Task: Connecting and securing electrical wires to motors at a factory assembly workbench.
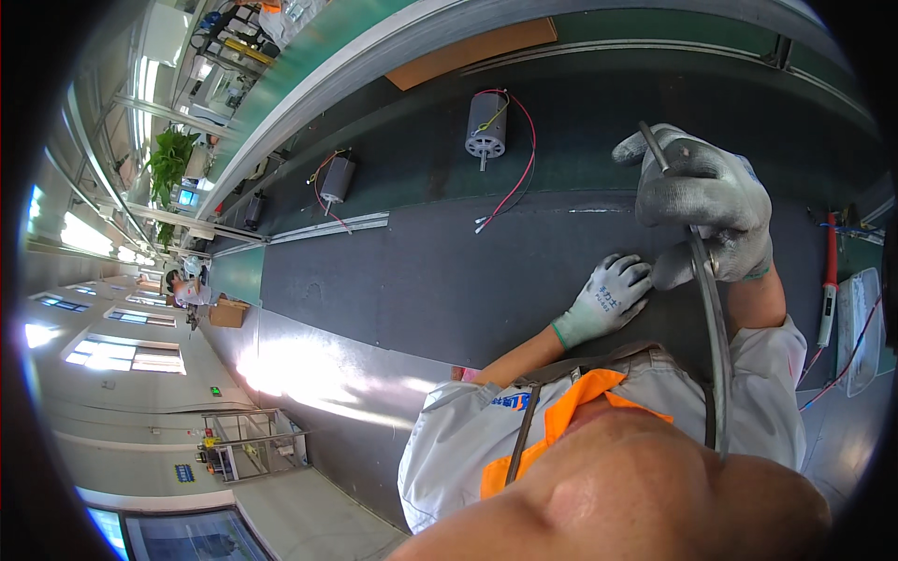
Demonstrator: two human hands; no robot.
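My right hand (706, 201), in a grey-coated work glove, is raised close to the view on the right. Its fingers are curled round a thin grey strip (716, 346), which runs down past my shoulder; what it belongs to cannot be made out. My left hand (603, 299), gloved in white and grey, rests on the dark mat (449, 290) with its fingers slightly bent and holding nothing visible. Farther off stands a grey electric motor (486, 131), its shaft toward me, with red and yellow wires trailing from it onto the mat.
Along the dark green line to the left lie a second motor (337, 179) and a darker one (254, 210). A red-handled tool (831, 252) and a clear plastic tray (858, 332) are at the right. Behind the line runs a metal rail (374, 75), with cardboard (472, 53) beside it.
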